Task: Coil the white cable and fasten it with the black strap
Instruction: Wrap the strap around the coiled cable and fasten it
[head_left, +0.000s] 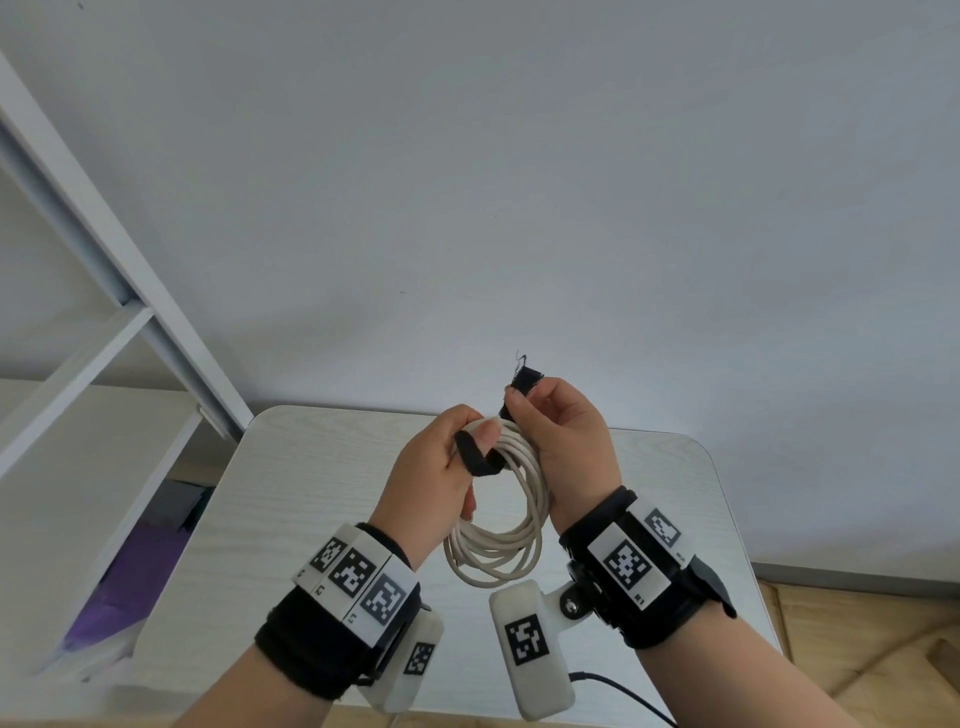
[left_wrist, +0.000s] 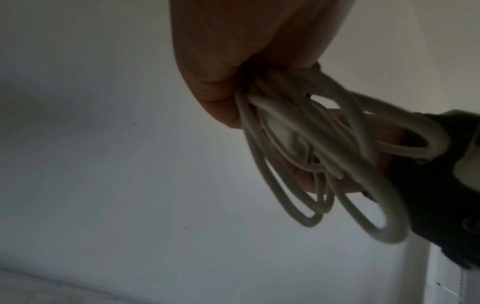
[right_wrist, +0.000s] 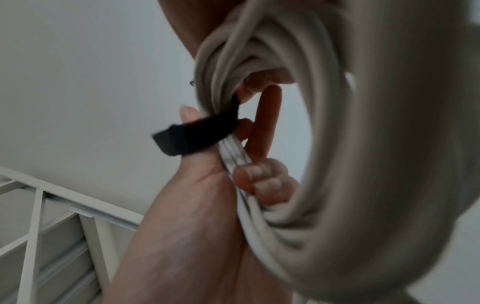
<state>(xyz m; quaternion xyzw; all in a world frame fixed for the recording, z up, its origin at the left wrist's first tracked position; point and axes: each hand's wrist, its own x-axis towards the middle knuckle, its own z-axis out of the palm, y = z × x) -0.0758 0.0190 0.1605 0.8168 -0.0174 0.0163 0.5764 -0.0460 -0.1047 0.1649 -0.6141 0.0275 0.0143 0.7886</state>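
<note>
Pale wood-grain table (head_left: 291, 499) with rounded corners

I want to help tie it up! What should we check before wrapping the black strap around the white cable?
1. Round white cable coiled into loops: ok.
2. Left hand grips the loops together: ok.
3. Right hand pinches the fuzzy black fabric strap by one end: ok.
4. Strap's other end lies over the left thumb, beside the bundle: ok.
5. Strap closed around the bundle: not ok.
6. Cable plugs tucked in: cannot tell.
</note>
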